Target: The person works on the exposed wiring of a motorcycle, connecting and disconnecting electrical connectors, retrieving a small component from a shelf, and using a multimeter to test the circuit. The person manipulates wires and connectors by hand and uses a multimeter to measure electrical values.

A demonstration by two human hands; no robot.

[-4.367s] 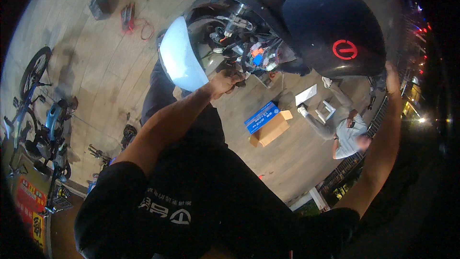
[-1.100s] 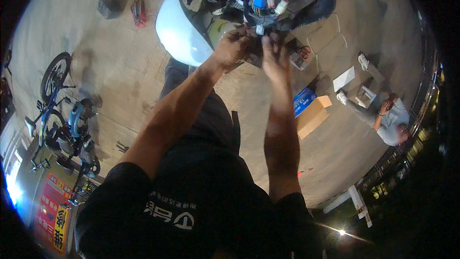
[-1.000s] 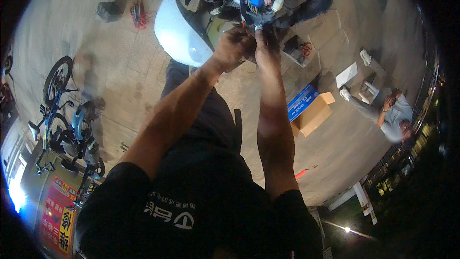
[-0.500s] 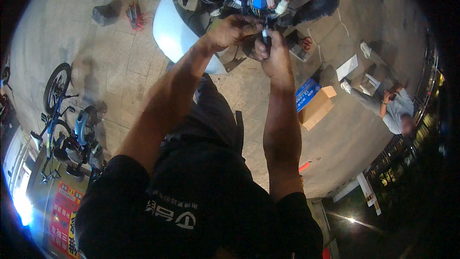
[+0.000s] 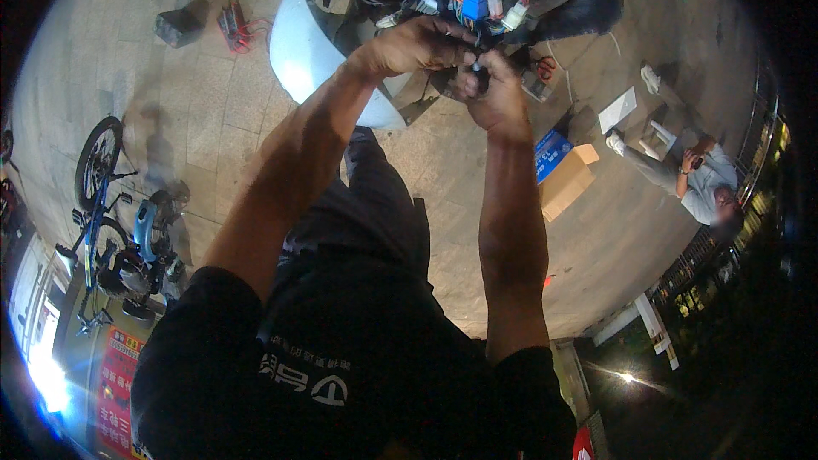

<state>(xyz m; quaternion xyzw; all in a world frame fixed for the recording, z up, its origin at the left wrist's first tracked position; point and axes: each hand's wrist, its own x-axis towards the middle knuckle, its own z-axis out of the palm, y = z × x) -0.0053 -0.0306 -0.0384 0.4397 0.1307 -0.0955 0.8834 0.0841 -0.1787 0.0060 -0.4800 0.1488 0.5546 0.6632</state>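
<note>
Under an opened dark vehicle front (image 5: 562, 0) hangs a bundle of wires with white connectors (image 5: 514, 17) and a blue plug (image 5: 475, 3). My left hand (image 5: 413, 47) reaches in just below the bundle, its curled fingers closed at the thin wires; what they hold is hidden. My right hand (image 5: 494, 89) is closed around a small connector on a wire hanging from the bundle, thumb upward, beside the left fingertips. A glossy white panel (image 5: 302, 43) curves behind my left forearm.
A cardboard box (image 5: 567, 187), white board (image 5: 618, 109) and small stool (image 5: 660, 136) lie right. A person (image 5: 707, 187) sits there. Red-cabled tool (image 5: 234, 25) and dark block (image 5: 179, 25) are upper left. Bicycles (image 5: 111, 204) stand left; railing (image 5: 690, 260) edges the paving.
My right hand came from the large black cover at right to the wiring, then closed on the connector. My left hand has shifted slightly upward. The seated person's arms moved.
</note>
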